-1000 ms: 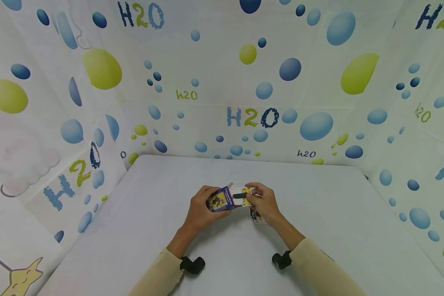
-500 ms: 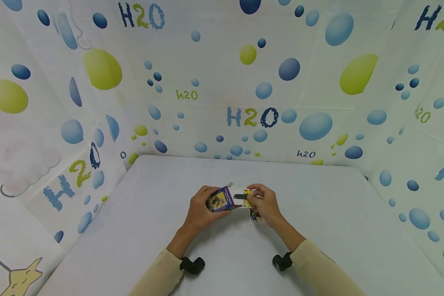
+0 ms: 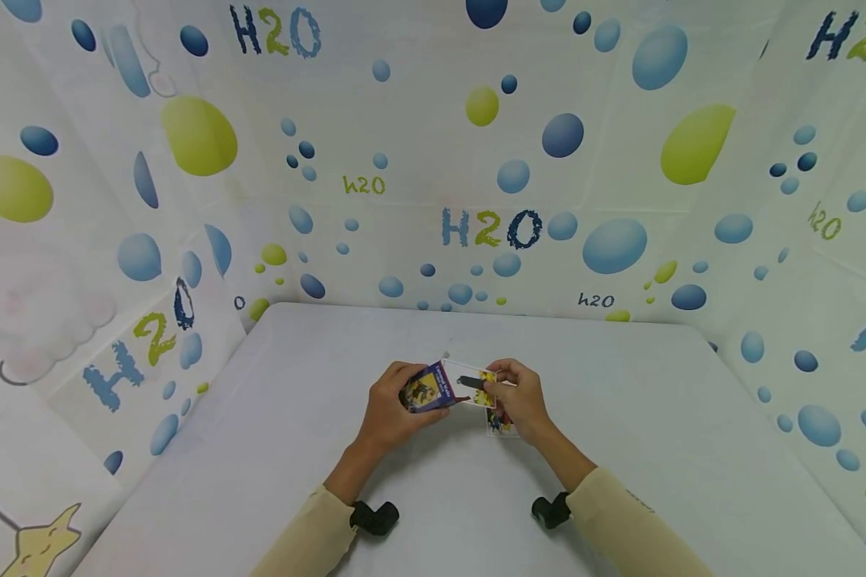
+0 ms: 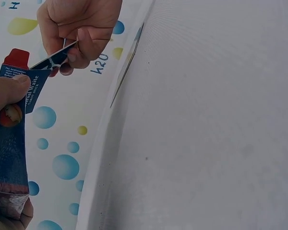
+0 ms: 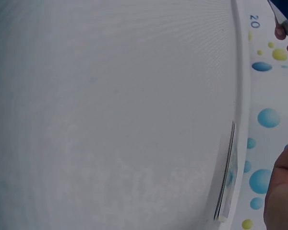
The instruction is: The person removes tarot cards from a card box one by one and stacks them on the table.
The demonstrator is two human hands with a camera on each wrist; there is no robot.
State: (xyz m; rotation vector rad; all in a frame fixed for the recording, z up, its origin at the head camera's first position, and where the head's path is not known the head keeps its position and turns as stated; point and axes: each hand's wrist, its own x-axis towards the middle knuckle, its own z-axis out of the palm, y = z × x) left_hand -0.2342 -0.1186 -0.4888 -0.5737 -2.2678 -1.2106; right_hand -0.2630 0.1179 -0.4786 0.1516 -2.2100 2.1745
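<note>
In the head view my left hand (image 3: 390, 401) grips a blue tarot card box (image 3: 427, 389), tilted above the table. Its red flap (image 4: 18, 58) stands up in the left wrist view, where the side reads "Waite Tarot Deck". At the box's mouth my right hand (image 3: 518, 394) pinches a white card (image 3: 467, 382) with a dark shape and yellow print, thumb on its face. The same card (image 4: 55, 58) shows its dark blue back in the left wrist view. Below the right hand a printed card (image 3: 501, 423) lies on the table, partly hidden by the fingers.
The white table (image 3: 274, 449) meets a wall cloth (image 3: 418, 120) printed with bubbles and "H2O" lettering at its back edge. A thin stack of cards (image 5: 225, 177) lies on the table in the right wrist view.
The card between my right fingers has tilted, its right end now lower, and sits slightly farther right. The left hand and box have barely moved.
</note>
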